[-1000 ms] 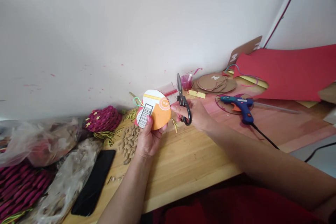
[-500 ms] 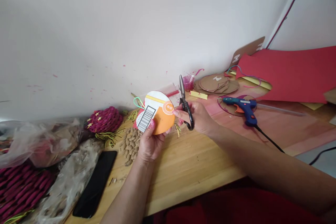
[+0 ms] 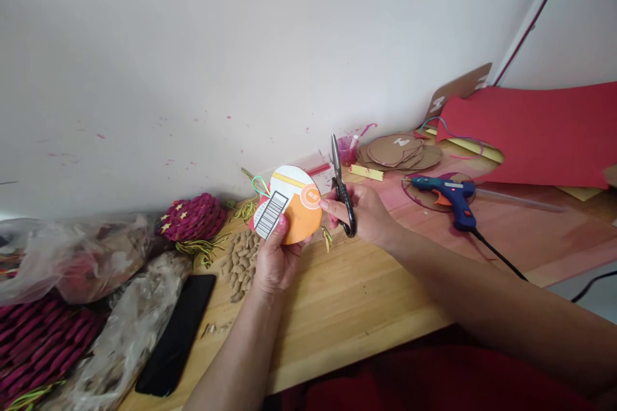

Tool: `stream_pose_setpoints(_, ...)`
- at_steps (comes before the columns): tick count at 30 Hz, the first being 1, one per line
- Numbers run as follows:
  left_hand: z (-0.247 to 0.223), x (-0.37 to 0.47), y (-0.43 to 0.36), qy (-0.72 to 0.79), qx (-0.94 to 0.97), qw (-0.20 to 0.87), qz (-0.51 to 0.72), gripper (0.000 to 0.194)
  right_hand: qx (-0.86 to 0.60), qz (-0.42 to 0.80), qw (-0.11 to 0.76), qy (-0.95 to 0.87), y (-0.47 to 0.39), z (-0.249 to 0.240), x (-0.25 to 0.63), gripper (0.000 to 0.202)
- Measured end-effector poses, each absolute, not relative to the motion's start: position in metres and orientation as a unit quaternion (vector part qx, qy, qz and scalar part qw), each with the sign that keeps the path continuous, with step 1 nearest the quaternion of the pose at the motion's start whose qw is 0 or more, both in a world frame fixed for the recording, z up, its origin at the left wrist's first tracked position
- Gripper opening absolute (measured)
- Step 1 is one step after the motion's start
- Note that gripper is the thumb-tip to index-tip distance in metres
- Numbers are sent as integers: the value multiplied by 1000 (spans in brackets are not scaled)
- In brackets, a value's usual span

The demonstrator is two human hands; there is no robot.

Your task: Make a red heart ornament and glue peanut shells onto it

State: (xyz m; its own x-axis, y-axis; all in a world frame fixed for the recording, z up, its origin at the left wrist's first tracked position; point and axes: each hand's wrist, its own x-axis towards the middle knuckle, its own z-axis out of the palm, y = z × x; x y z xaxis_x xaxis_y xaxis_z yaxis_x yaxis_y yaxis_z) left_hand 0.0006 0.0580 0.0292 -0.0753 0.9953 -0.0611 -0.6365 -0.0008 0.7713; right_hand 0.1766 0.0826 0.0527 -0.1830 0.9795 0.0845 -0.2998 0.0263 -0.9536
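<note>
Pale whitish-grey wall (image 3: 241,32) filling upper view, reddish-pink specks (image 3: 100,136) low on it, dark seam (image 3: 535,17) and whitish panel (image 3: 578,32) at right, light wood counter (image 3: 351,314) below, pink-stained toward right, soft light.

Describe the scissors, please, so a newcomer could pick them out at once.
Above the wooden table, find the right hand, beside the orange-and-white disc in the left hand. The scissors are in it, blades pointing up. Black looped handles set them apart from the blue glue gun.
</note>
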Motion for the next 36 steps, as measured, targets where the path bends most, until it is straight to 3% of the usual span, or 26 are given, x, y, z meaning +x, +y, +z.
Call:
stream_pose_setpoints(24,29,0,57,358,291,587,665,55,-359,637,498,-466,87,54,179,37)
stream_pose_setpoints(36,29,-3,58,346,285,629,635,41,-313,693,450,-469,90,46,184,36)
